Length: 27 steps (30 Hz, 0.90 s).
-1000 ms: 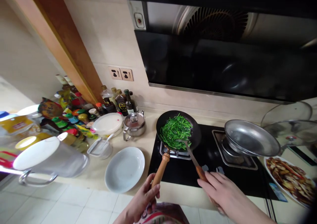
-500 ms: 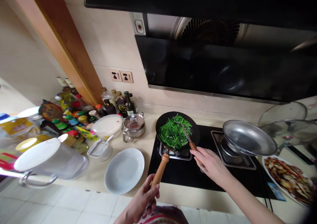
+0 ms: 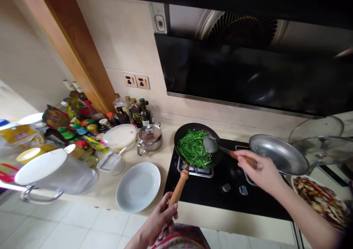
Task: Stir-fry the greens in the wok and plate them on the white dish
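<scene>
Right hand [image 3: 257, 170] now lies right of the pan [image 3: 197, 146], spatula [image 3: 217, 147] swung from the greens [image 3: 193, 148] to the pan's right rim.

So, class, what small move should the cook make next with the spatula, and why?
Probably slide the spatula leftward under the greens and turn them: its blade sits at the right side of the pan, beside the heap, the left hand grips the handle, and the right hand grips the spatula.
</scene>
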Each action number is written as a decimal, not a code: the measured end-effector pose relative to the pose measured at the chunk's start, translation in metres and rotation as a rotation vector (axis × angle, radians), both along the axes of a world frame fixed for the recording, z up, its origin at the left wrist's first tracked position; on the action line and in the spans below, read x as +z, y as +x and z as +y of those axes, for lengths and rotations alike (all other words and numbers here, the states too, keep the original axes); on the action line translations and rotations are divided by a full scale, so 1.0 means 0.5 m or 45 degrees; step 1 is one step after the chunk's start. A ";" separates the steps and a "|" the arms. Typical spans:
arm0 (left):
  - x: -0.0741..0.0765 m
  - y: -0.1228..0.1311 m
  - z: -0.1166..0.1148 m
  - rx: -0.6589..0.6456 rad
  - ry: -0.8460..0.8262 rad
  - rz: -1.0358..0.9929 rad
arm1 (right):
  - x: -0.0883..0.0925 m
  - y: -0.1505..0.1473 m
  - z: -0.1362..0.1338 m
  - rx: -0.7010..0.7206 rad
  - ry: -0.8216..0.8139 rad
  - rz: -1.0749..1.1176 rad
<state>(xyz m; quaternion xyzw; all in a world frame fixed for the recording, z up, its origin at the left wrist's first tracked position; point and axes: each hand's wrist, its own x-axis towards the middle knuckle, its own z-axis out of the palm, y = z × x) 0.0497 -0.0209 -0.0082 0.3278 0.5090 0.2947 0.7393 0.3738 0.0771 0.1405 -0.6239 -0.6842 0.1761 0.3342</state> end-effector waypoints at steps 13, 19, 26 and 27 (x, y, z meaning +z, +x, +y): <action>-0.009 -0.003 0.000 0.015 -0.036 -0.003 | 0.033 0.026 0.072 -0.272 -0.182 0.194; -0.017 -0.005 0.000 0.018 -0.042 0.010 | -0.070 0.011 0.129 -0.166 -0.206 0.769; 0.009 0.005 0.004 0.045 -0.054 0.009 | -0.076 -0.024 0.069 0.454 0.170 -0.043; 0.012 0.006 0.004 0.041 -0.051 0.006 | -0.081 -0.038 0.063 0.537 0.245 -0.155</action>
